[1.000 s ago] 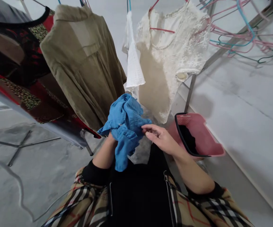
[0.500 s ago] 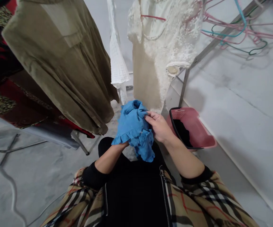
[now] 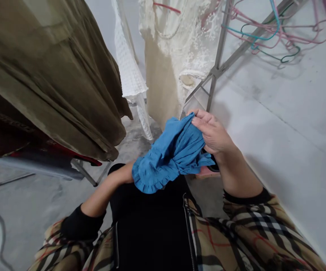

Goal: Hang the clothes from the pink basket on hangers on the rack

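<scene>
A crumpled blue garment (image 3: 174, 152) with a ruffled hem is stretched between both my hands in front of my chest. My right hand (image 3: 212, 130) is closed on its upper edge, fingers pinching the cloth. My left hand (image 3: 126, 174) is mostly hidden under the ruffled end, and appears to grip it from below. Both forearms are bare below black cuffs and a checked coat.
An olive shirt (image 3: 55, 82) hangs at the left, a white knit piece (image 3: 130, 71) and a cream lace top (image 3: 174, 49) straight ahead. A metal rack leg (image 3: 215, 71) and loose pink and teal hangers (image 3: 267, 34) stand at the right. A pink basket's edge (image 3: 206, 172) peeks beneath my right wrist.
My right hand went from touching the cloth to gripping it and lifted its edge up and to the right, stretching the garment out. The view has tilted down, hiding most of the basket.
</scene>
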Available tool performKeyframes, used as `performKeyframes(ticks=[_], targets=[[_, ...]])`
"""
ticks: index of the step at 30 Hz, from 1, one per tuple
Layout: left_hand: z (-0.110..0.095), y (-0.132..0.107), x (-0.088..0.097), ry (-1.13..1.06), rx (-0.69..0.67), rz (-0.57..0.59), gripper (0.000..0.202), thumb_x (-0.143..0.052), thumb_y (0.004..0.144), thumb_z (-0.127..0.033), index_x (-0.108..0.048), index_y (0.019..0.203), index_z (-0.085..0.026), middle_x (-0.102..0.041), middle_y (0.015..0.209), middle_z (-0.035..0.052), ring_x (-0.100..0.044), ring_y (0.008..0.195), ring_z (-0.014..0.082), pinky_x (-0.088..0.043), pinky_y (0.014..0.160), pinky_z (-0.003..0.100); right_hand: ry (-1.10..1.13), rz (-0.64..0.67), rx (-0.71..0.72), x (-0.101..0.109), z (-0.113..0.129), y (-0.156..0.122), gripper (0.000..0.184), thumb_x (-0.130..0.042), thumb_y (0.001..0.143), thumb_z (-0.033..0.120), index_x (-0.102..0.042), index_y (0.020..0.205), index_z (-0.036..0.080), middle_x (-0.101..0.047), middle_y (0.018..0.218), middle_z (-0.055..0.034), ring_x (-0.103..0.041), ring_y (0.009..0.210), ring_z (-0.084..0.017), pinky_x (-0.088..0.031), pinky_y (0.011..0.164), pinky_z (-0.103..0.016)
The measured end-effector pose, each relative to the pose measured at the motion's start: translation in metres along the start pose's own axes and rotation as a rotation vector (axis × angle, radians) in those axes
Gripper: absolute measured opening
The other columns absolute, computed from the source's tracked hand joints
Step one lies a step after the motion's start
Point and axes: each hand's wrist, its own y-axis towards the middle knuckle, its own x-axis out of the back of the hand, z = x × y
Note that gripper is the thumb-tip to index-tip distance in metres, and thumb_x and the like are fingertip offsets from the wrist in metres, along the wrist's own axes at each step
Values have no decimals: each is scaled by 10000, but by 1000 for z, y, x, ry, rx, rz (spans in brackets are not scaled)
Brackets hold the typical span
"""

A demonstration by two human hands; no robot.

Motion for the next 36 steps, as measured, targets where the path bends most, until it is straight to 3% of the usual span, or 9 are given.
performKeyframes(ticks=[2,6,11,15,20,23,28,30,36], targets=[[12,11,20,197,37,94,191,-751,660,-285,-747,847,-252,-744,839,41,-687,769,246,-514,716,309,-9,-6,7,0,2,-2,104,-693,799,257,-623,842,194,-627,701,33,-680,851,-154,-562,702,-274],[3,20,36,134,-34,-399,299,-577,836,-407,-681,1016,-192,-719,887,74,-653,722,194,-500,678,290,-32,-19,16,-2,2,-1,118,-697,798,274,-626,851,197,-618,693,43,-676,798,-142,-557,694,-275],[-44,24,-10,38,-318,-333,492,-665,793,-508,-580,1150,-180,-676,1081,101,-645,951,222,-521,834,336,-57,4,50,-11,-1,1,162,-694,799,337,-613,860,210,-616,714,23,-667,804,-158,-558,720,-298],[-51,39,-33,234,-248,-309,400,-548,885,-370,-550,1235,-176,-678,1118,137,-638,1040,295,-507,878,420,-94,30,70,-10,2,0,249,-688,789,413,-592,913,220,-618,741,15,-632,734,-143,-542,706,-290],[-55,60,0,-87,-187,-413,317,-446,890,-276,-652,1117,-194,-722,1089,87,-658,1038,268,-505,906,396,-435,-59,277,12,13,1,222,-603,861,410,-590,951,208,-598,748,10,-540,651,-114,-462,642,-244],[-77,57,28,-497,-86,-304,352,-485,860,-393,-684,1047,-170,-748,891,74,-700,873,245,-566,737,338,-817,-107,449,27,19,2,171,-562,887,330,-625,974,197,-619,785,-10,-549,702,-133,-437,698,-261],[-123,26,60,-781,48,-191,380,-624,715,-433,-715,980,-177,-706,656,49,-685,631,236,-552,520,312,-1105,181,326,50,35,19,262,-502,915,348,-669,1028,179,-671,833,-29,-572,698,-137,-430,672,-261],[-135,13,66,-796,20,-170,392,-669,651,-455,-729,932,-189,-701,648,50,-688,655,253,-545,502,312,-1174,38,411,67,51,40,297,-519,901,386,-666,1049,174,-671,883,-47,-555,686,-135,-434,670,-268],[-141,-2,65,-840,36,-114,321,-780,521,-441,-713,689,-175,-634,532,25,-567,470,153,-468,425,238,-1429,-840,721,141,120,128,197,-550,848,274,-633,977,149,-612,980,-116,-553,931,-228,-436,912,-383]])
